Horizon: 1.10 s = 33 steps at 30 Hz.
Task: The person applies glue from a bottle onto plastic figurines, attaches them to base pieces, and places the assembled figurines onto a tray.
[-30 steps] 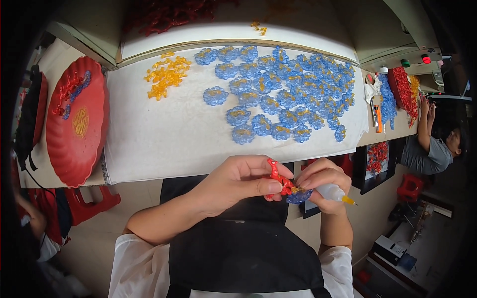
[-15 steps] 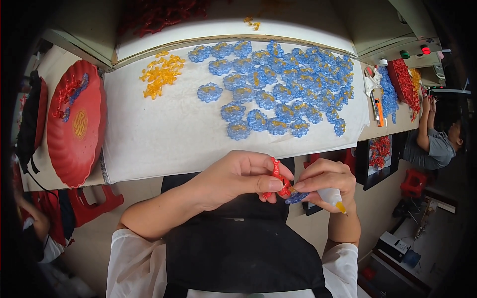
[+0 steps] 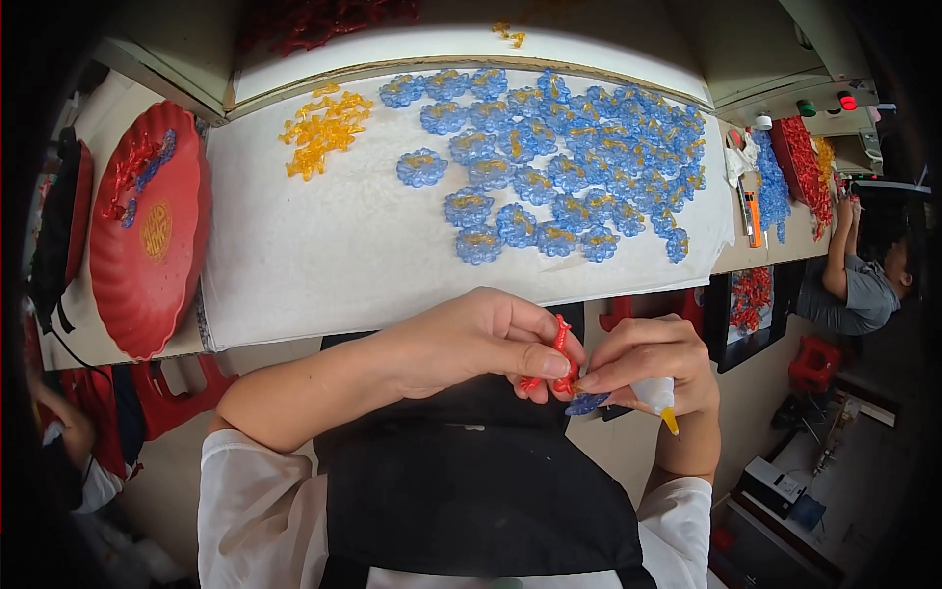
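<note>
Between the thumb and fingers of my left hand (image 3: 496,344) is a small red plastic figure-like piece (image 3: 561,339). My right hand (image 3: 653,353) pinches at the figure's lower end, where a blue translucent piece (image 3: 586,403) touches it; a bit of yellow shows at the join. A white squeeze bottle (image 3: 653,393) with a yellow nozzle is also tucked in my right hand, its tip pointing down. Both hands meet over my black apron (image 3: 471,491), just off the table's front edge. My fingers partly hide the red and blue pieces.
On the white-covered table (image 3: 324,265) lie many blue flower-shaped pieces (image 3: 420,167) with yellow parts, plus a yellow pile (image 3: 329,128). A scalloped red tray (image 3: 137,294) stands left. An orange-handled cutter (image 3: 753,218) lies right. Another person (image 3: 863,275) works at far right.
Both hands have drifted slightly to the right, still together on the pieces. The bottle's nozzle has tipped a little further downward. The table scene shifts slightly with the head.
</note>
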Each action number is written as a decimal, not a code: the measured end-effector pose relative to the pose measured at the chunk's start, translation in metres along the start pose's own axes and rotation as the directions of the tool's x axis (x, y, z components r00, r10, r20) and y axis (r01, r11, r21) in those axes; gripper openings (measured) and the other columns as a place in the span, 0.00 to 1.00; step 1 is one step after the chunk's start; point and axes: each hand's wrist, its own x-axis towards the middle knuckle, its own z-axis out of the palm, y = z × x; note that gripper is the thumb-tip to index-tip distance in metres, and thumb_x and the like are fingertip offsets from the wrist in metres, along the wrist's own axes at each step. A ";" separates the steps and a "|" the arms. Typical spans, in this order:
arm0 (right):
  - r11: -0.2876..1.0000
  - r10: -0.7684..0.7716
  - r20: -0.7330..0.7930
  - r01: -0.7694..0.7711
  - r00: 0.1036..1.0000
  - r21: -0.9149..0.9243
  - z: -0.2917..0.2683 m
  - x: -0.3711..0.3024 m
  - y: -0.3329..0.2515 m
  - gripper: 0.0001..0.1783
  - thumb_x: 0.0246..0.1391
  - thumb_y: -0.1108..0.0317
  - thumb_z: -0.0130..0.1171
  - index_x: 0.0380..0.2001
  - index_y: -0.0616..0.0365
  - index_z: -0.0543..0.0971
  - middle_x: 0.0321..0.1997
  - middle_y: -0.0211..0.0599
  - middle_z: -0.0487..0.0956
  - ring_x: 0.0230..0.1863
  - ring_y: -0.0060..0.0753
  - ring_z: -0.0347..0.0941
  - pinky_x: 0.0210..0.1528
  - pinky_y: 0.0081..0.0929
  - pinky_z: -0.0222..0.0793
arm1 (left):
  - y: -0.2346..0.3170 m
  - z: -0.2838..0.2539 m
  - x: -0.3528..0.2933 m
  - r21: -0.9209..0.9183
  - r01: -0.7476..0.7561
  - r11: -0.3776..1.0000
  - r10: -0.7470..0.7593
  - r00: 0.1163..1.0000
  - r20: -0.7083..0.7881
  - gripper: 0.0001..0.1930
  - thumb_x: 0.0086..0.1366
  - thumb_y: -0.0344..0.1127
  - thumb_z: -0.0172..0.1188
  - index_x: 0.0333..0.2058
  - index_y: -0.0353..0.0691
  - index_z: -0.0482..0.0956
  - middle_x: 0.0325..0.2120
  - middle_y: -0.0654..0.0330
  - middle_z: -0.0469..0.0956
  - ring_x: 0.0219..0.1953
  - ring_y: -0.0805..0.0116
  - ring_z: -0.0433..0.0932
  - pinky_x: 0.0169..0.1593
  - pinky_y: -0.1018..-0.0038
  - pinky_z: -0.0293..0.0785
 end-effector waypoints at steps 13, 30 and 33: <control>0.989 -0.004 -0.068 -0.006 0.998 -0.147 0.002 -0.005 0.000 0.16 0.28 0.81 0.62 0.29 0.60 0.78 0.30 0.36 0.67 0.26 0.26 0.69 0.27 0.18 0.68 | 0.010 0.004 0.000 0.119 0.047 0.992 -0.039 0.997 -0.073 0.13 0.55 0.35 0.54 0.37 0.32 0.71 0.28 0.59 0.74 0.27 0.78 0.71 0.33 0.84 0.68; 0.874 -0.127 -0.194 0.018 0.973 -0.485 0.029 0.004 0.021 0.15 0.28 0.79 0.61 0.28 0.57 0.77 0.28 0.33 0.70 0.22 0.24 0.68 0.21 0.18 0.65 | 0.003 -0.007 -0.011 0.258 -0.075 0.963 0.143 0.955 -0.259 0.13 0.52 0.25 0.53 0.38 0.29 0.69 0.27 0.59 0.73 0.29 0.77 0.71 0.35 0.82 0.68; 0.863 -0.167 -0.198 0.046 0.966 -0.504 0.030 0.007 0.025 0.15 0.27 0.79 0.61 0.27 0.57 0.77 0.27 0.33 0.70 0.23 0.25 0.69 0.21 0.18 0.66 | -0.003 -0.009 -0.010 0.230 -0.089 0.969 0.159 0.937 -0.310 0.15 0.52 0.23 0.52 0.41 0.33 0.68 0.28 0.61 0.74 0.29 0.80 0.71 0.38 0.83 0.68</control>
